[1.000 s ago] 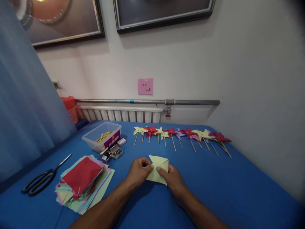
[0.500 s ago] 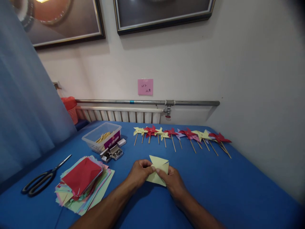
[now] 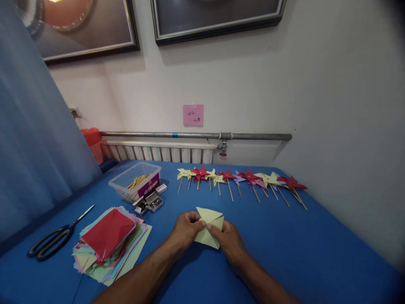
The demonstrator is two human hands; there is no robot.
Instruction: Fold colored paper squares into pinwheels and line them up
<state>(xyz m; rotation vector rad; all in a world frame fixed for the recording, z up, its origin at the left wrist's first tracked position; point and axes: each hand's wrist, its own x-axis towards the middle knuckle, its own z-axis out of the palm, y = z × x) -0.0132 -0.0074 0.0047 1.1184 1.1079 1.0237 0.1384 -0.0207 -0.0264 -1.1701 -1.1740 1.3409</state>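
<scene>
Between my two hands is a pale yellow square of paper [image 3: 209, 215] with slits cut in from its corners. My left hand [image 3: 186, 228] pinches its left side, thumb on top near the middle. My right hand [image 3: 229, 238] grips the right side, its thumb pressed close to the other thumb. The fingers beneath the sheet are hidden. To the left lies a stack of coloured paper squares [image 3: 109, 232] with a red one on top. Beyond my hands, several finished paper pinwheels [image 3: 248, 176] on wooden sticks lie in a row.
Black-handled scissors [image 3: 58, 236] lie left of the stack. A clear plastic box [image 3: 126, 179] holds wooden sticks, and small open boxes of metal pins [image 3: 155, 202] sit before it. The blue tabletop [image 3: 284, 253] meets the wall at the back and right.
The yellow paper has turned slightly in my hands, and the slit at its lower right shows more plainly. Both hands keep their hold; everything else stays put.
</scene>
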